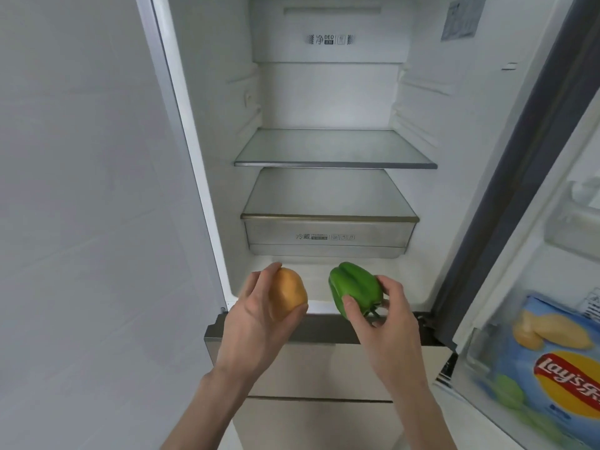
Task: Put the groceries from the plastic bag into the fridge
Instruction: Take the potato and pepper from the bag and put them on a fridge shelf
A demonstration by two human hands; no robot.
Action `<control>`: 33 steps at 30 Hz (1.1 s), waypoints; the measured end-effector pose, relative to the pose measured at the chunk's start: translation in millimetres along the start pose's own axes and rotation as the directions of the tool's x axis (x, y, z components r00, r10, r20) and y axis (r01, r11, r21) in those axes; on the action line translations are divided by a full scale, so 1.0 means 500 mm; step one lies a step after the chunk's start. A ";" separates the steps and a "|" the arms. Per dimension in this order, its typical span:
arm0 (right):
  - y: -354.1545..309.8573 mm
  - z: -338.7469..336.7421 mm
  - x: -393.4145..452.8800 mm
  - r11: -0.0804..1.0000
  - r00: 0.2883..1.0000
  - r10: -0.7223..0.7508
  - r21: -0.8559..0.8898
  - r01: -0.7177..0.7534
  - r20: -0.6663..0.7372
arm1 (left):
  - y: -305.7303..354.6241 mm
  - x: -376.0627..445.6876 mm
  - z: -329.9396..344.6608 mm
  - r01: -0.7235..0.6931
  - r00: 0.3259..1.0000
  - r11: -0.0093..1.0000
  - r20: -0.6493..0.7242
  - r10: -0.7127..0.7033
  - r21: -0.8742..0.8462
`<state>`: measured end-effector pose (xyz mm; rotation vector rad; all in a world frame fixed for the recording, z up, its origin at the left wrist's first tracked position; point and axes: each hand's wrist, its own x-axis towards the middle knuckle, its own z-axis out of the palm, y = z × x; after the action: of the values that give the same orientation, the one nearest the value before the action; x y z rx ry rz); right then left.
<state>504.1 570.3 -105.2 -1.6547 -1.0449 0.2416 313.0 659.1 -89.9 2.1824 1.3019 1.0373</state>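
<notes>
The potato (287, 293) and the green bell pepper (355, 289) were both up at the mouth of the fridge (324, 92), side by side with a gap between them, hanging just over the front lip of the bottom floor of the compartment, right below the closed crisper drawer (328, 235). The potato's long axis ran roughly front to back, tilted up toward the fridge, and the left hand (256, 315) had it cupped from the left, fingers curled over the far end and thumb under the near end. The pepper sat with its stem end pointing back at the person and its blunt end toward the drawer; the right hand (386, 306) pinched it from the right and the stem side, thumb laid across the near face. So everything lay straight ahead of the hands, and neither hand was clearly nearer, they were about level. My guess is the floor strip right under them was the easy drop, while the glass shelf (334, 147) higher up meant lifting both well up and forward. Over on the open door (519, 157) to the right, a blue bag of Lay's chips (558, 381) was already sitting in a door bin. I couldn't see the plastic bag anywhere.
</notes>
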 end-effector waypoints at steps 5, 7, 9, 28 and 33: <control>0.021 -0.001 0.085 0.999 0.999 -0.031 -0.011 0.031 0.014 | 0.021 0.055 0.032 0.032 0.998 0.999 -0.044 -0.033 -0.018; 0.020 -0.001 0.113 1.000 1.000 -0.006 0.031 0.006 0.008 | 0.030 0.076 0.038 0.039 0.997 0.999 -0.060 -0.041 -0.019; 0.016 -0.001 0.141 0.997 1.000 0.010 0.082 -0.010 -0.007 | 0.035 0.102 0.043 0.046 0.995 0.999 -0.091 -0.047 -0.019; -0.155 0.027 0.444 0.967 0.959 -0.194 0.126 0.222 -0.205 | 0.120 0.451 -0.024 -0.236 0.915 0.969 -0.354 0.195 -0.076; -0.197 0.064 0.522 0.954 0.942 -0.263 0.089 0.287 -0.210 | 0.102 0.529 -0.046 -0.255 0.908 0.965 -0.357 0.217 -0.064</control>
<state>587.9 782.9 58.0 -1.3760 -1.0758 -0.0442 402.5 863.8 62.6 2.1786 1.0996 1.6130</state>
